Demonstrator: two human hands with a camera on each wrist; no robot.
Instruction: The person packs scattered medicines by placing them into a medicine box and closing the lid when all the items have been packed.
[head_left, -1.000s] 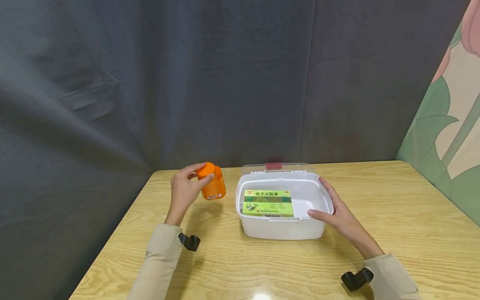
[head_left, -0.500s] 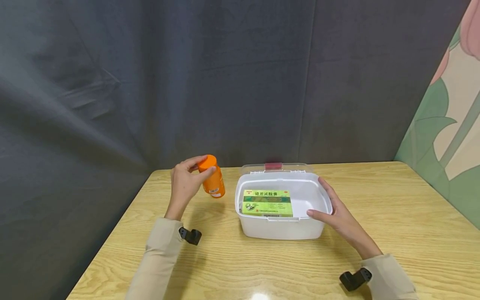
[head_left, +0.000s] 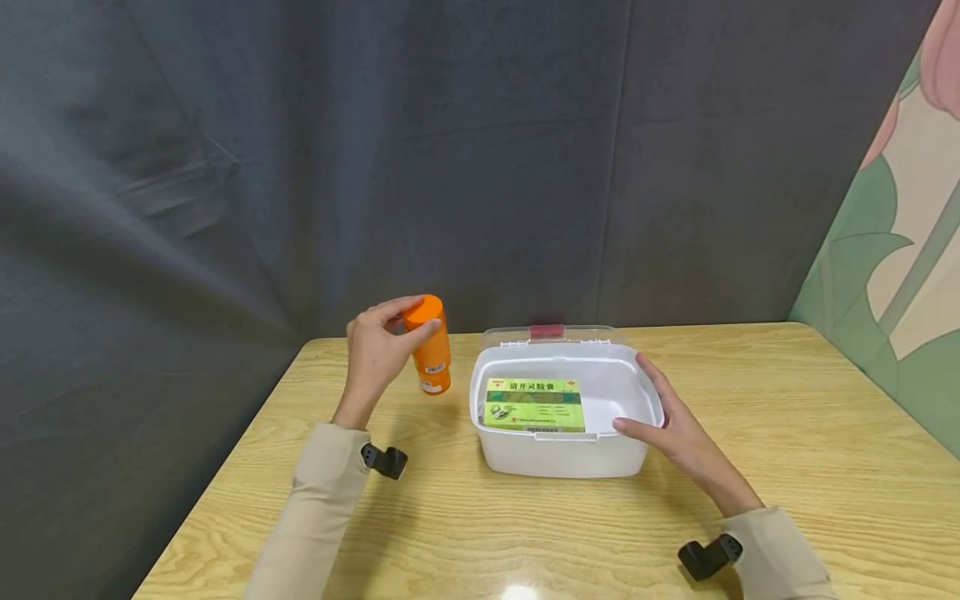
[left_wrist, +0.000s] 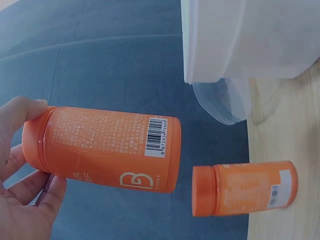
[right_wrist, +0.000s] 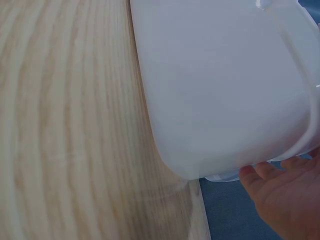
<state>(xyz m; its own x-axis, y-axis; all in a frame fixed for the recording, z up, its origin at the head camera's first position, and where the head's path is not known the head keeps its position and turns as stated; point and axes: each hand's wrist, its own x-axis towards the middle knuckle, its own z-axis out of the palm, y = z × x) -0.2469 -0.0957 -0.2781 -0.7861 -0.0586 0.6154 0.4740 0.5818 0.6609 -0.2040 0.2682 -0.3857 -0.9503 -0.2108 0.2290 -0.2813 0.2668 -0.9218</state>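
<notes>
My left hand (head_left: 375, 350) pinches the cap of an orange pill bottle (left_wrist: 105, 147), held upright above the table. Behind it a second orange bottle (left_wrist: 250, 190) stands on the table, mostly hidden by the held one in the head view. To their right sits an open white plastic box (head_left: 562, 457). A green medicine box (head_left: 534, 406) lies inside its left half. At the box's right end my right hand (head_left: 671, 425) grips the rim, thumb over the front edge and fingers along the outer wall.
The white box's clear lid (head_left: 502, 337) with a red latch (head_left: 547, 332) hangs open at the back. A dark curtain (head_left: 465, 167) rises directly behind the wooden table (head_left: 480, 533). On the right is a wall with painted flowers (head_left: 870, 225).
My left hand has lifted the held bottle up and slightly right, so it overlaps the standing bottle more in the head view. The right hand and white box stay nearly still.
</notes>
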